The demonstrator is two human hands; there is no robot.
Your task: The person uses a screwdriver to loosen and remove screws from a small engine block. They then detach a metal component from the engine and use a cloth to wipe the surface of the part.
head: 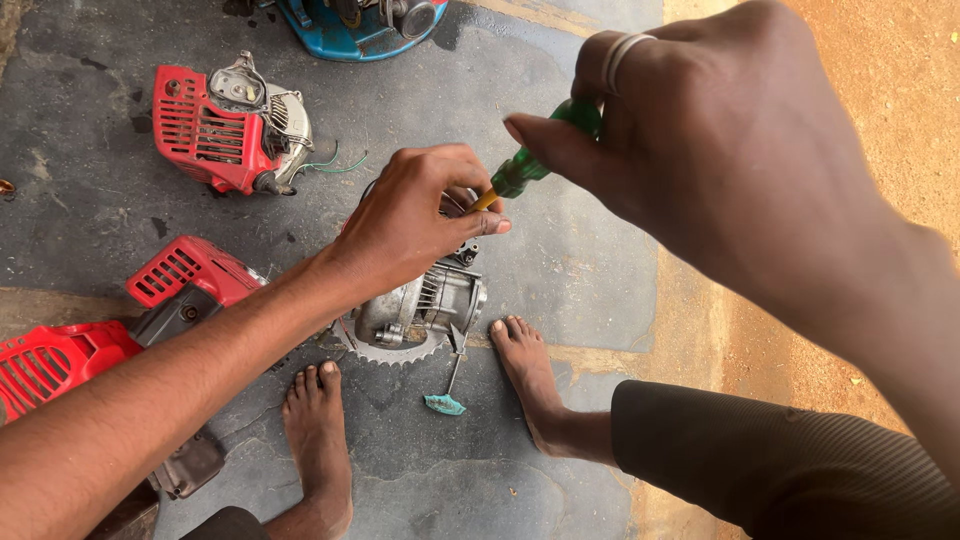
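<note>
Right hand (720,150) fingers gripping green screwdriver (530,165), left hand (415,225) fingers curled, seemingly steadying grey engine block (430,310).

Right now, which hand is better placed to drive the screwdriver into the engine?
Right. The right hand already grips the green-handled screwdriver, its tip angled down at the bare metal engine. The left hand rests on top of the engine, seemingly steadying it.
</note>
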